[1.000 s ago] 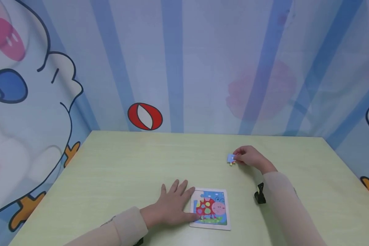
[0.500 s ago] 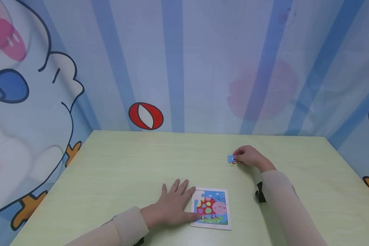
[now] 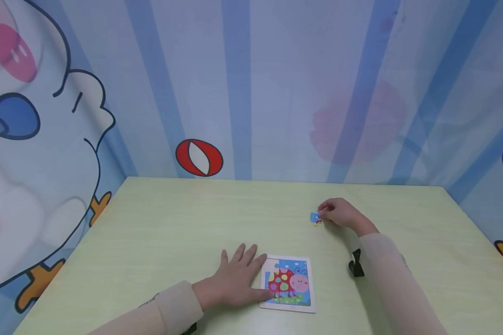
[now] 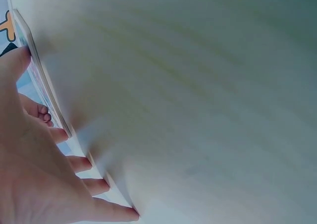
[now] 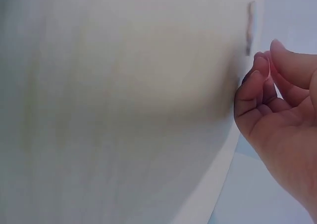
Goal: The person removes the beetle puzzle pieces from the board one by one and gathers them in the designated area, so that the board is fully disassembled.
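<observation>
My left hand (image 3: 236, 281) lies spread beside a framed jigsaw puzzle (image 3: 287, 308) with a ladybug picture, its thumb and index finger touching the left side. In the left wrist view the frame (image 4: 47, 85) shows edge-on, with the thumb on it and the other fingertips on the table. The upper left of the picture shows a bare white patch. Farther back, my right hand (image 3: 339, 214) has its fingers curled and pinches the right edge of a small blue puzzle piece (image 3: 315, 217) close over the table. In the right wrist view the piece (image 5: 250, 28) appears edge-on just beyond the fingertips.
The pale yellow-green table (image 3: 193, 223) ends at a blue-striped printed backdrop (image 3: 276, 93). A small black clip-like object (image 3: 356, 264) shows beside the right forearm. The right sleeve (image 3: 396, 284) reaches over the table right of the frame.
The puzzle piece at the right fingertips has tilted slightly flatter. Both hands and the puzzle frame have stayed nearly in place.
</observation>
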Demonstrator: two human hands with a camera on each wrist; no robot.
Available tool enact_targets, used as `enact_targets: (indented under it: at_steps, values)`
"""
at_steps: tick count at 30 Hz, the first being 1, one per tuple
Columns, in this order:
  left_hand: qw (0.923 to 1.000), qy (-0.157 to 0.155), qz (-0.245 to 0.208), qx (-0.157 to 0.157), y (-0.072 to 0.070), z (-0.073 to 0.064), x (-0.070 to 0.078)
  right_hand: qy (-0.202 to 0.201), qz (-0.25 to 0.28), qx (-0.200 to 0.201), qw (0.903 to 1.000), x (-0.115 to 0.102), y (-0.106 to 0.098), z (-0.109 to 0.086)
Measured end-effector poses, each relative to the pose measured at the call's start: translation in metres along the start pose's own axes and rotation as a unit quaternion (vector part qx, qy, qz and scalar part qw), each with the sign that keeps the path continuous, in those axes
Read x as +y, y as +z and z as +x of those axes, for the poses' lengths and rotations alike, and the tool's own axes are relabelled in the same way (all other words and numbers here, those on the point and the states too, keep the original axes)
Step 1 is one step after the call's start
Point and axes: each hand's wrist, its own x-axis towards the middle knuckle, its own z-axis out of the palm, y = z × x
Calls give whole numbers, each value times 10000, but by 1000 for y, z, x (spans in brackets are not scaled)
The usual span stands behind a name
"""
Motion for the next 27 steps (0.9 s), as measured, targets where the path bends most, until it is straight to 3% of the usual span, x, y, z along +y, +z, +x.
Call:
enact_targets:
  at_steps: [4, 9, 17, 27]
  values:
    - [10000, 1, -2, 10, 0, 1, 0, -204, 310, -18, 9993, -6, -4, -4]
    - [10000, -24, -34, -12, -1, 0, 0, -791, 537, -60, 9954, -23, -9, -15]
    - [10000, -44, -44, -54, -2, 0, 1, -1638, 409, -199, 9854, -54, -6, -41]
    - [10000, -60, -45, -49, 0, 1, 1, -1981, 391, -779, 9763, -70, 19, -61]
